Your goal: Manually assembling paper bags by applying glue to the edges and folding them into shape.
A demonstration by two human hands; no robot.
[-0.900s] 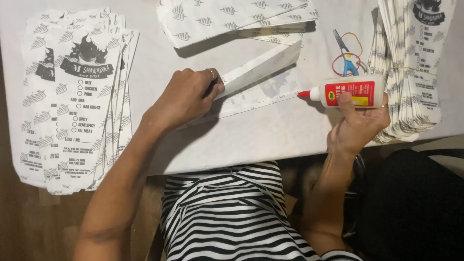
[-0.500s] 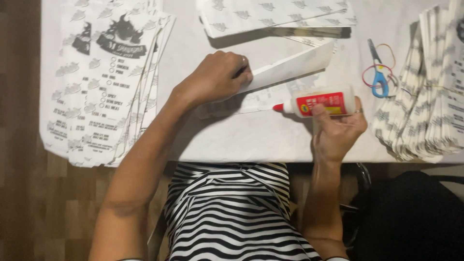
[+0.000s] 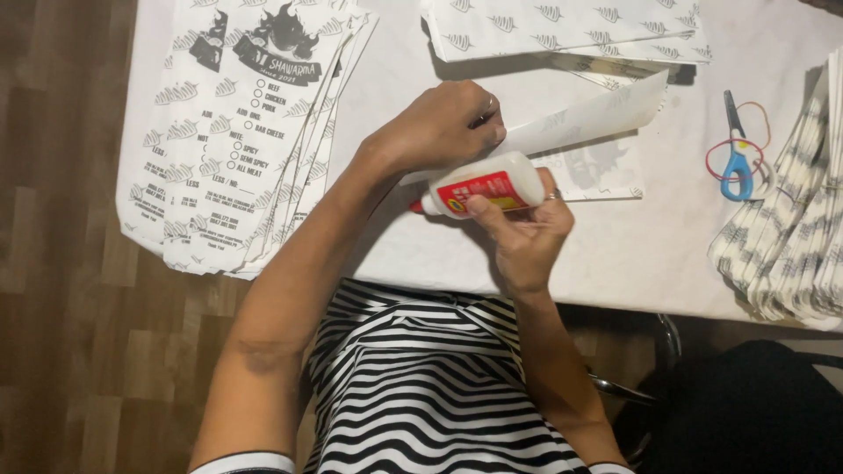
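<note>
The white table (image 3: 615,254) is the biggest thing before me, its near edge running just above my striped top (image 3: 421,386), with wooden floor (image 3: 61,307) off its left side. At the table's left edge lies a fanned stack of printed paper sheets (image 3: 219,158), overhanging the edge a little. Along the far edge, toward the middle, sits another pile of patterned paper (image 3: 571,26). At the right edge a stack of folded, patterned bags (image 3: 790,246) spills toward the near right corner. Between that stack and the middle of the table lie blue-handled scissors (image 3: 736,158) with red rubber bands (image 3: 746,145) looped around them.

In the middle of the table is the sheet I am working on, a printed paper with its long flap folded up (image 3: 597,118) and slanting toward the far right. My left hand (image 3: 439,127) presses down on the left end of that flap, fingers curled over the crease, knuckles up. My right hand (image 3: 522,233) is clenched around a small white glue bottle with a red label (image 3: 483,189), held nearly level just below my left hand, its red tip (image 3: 417,207) pointing left toward the near edge of the paper. I cannot tell whether the tip touches the paper.
</note>
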